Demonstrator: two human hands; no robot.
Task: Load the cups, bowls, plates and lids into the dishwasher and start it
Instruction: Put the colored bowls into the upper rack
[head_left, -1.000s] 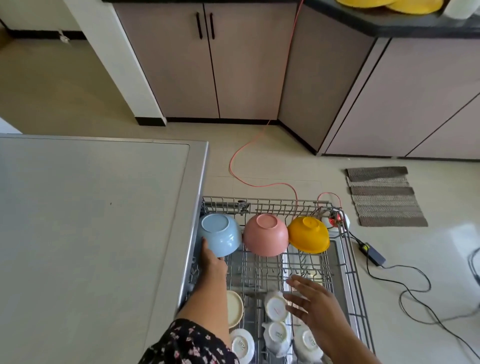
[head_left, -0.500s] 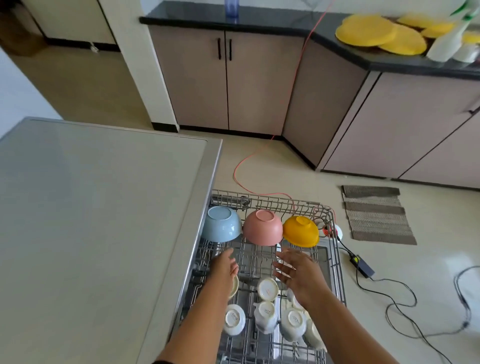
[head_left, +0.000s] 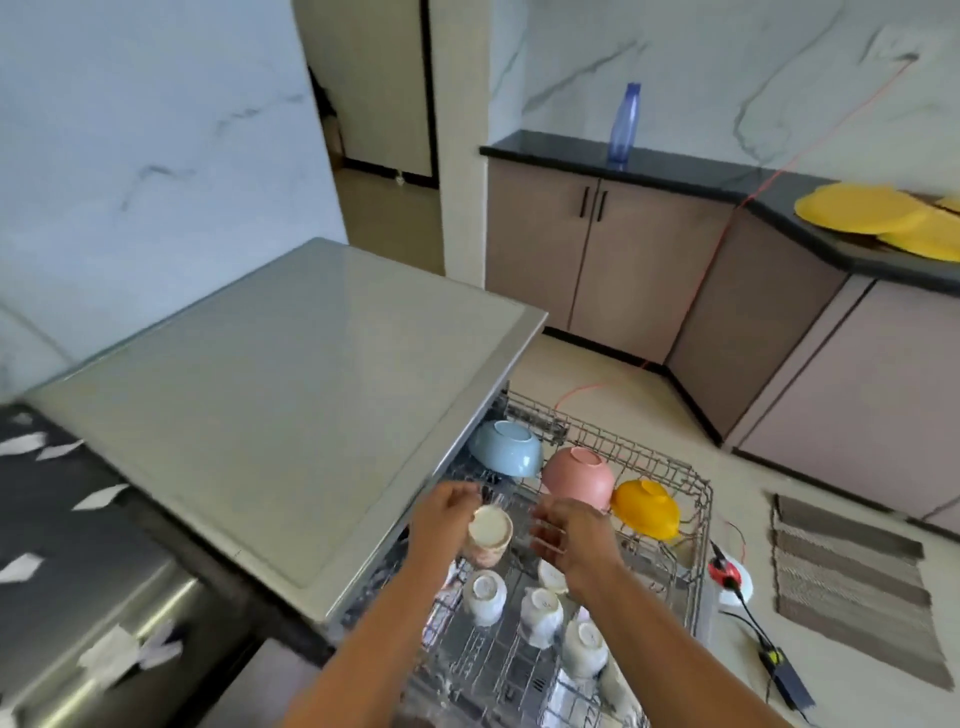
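Note:
The dishwasher's wire rack (head_left: 696, 499) is pulled out beside its grey top (head_left: 291, 395). A blue bowl (head_left: 506, 456), a pink bowl (head_left: 577, 475) and a yellow bowl (head_left: 645, 508) sit upside down along its far side. Several white cups (head_left: 540, 616) stand inverted nearer to me. My left hand (head_left: 441, 525) is shut on a cream cup (head_left: 488, 535), held upside down just above the rack. My right hand (head_left: 574, 538) hovers open to the right of that cup, fingers spread. Yellow plates (head_left: 878, 213) lie on the black counter (head_left: 675, 174) at the far right.
A blue bottle (head_left: 623, 124) stands on the counter. An orange cable (head_left: 717, 265) runs down to the floor by the rack. A red and white plug (head_left: 730, 574), a black adapter (head_left: 787, 675) and a striped mat (head_left: 857, 587) lie on the floor at the right.
The view has tilted up and turned left. My left hand has left the blue bowl and lifted the cream cup off the rack. My right hand has moved up beside it.

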